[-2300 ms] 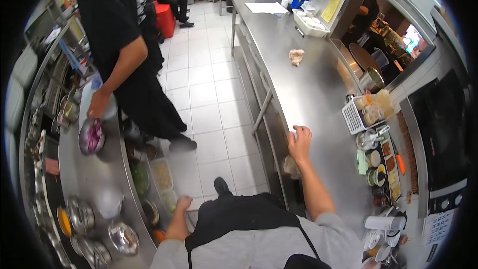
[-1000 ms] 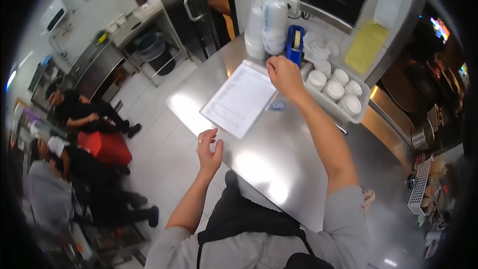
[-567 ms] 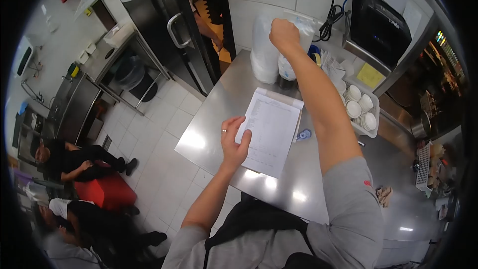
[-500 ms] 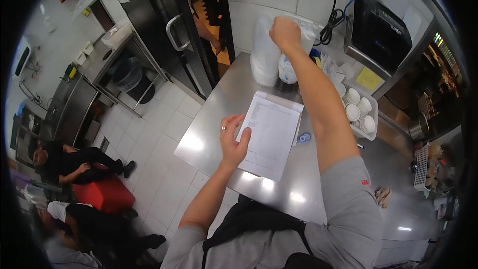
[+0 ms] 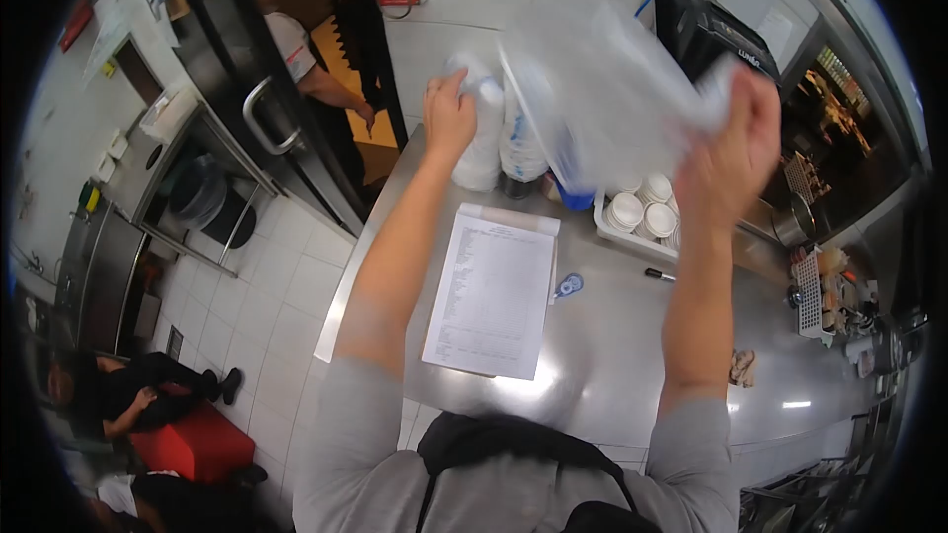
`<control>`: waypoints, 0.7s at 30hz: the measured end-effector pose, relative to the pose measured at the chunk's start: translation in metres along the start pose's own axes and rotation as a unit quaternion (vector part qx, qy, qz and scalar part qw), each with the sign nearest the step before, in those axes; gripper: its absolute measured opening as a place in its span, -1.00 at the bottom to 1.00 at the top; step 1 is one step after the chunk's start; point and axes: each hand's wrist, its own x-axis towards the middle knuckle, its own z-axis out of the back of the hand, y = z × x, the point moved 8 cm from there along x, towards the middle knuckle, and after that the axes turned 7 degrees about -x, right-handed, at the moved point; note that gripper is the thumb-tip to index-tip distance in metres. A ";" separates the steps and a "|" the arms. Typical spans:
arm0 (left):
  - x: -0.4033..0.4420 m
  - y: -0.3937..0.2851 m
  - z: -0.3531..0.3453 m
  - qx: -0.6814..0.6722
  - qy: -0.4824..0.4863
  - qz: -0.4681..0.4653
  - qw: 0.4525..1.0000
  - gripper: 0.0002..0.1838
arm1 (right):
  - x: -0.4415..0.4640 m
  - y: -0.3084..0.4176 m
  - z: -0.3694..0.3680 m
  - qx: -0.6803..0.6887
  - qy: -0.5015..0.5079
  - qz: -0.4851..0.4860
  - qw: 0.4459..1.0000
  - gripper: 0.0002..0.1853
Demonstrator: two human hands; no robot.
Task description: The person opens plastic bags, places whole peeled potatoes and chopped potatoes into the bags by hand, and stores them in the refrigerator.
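Note:
On the steel counter stands a tall white stack in clear plastic wrap (image 5: 478, 153), its contents hard to make out. My left hand (image 5: 451, 118) is at the top of it, fingers curled onto the wrap. Up at the right, my right hand (image 5: 736, 143), smeared by motion, grips a large piece of clear plastic (image 5: 602, 69), perhaps a bag, which spreads leftward across the wall. Below my hands lies a clipboard-like pad with a printed sheet (image 5: 494, 291). A blue correction-tape dispenser (image 5: 569, 285) sits beside it.
A second wrapped stack (image 5: 521, 143) stands beside the first. A white basket (image 5: 637, 237) holds stacked white cups or lids. A black marker (image 5: 660, 274) and crumpled brown paper (image 5: 743, 368) lie on the counter (image 5: 612, 365). A black machine (image 5: 716, 25) is behind. Other people are at the doorway and lower left.
My left hand has gone from the printed sheet up to the wrapped stack. My right hand has swung from above the stacks to the right, with the clear plastic in it. The view has shifted.

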 end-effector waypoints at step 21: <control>0.120 0.032 -0.021 -0.019 -0.026 0.159 0.987 -0.73 | -0.147 -0.137 0.101 -0.306 0.212 -0.227 0.900 -0.71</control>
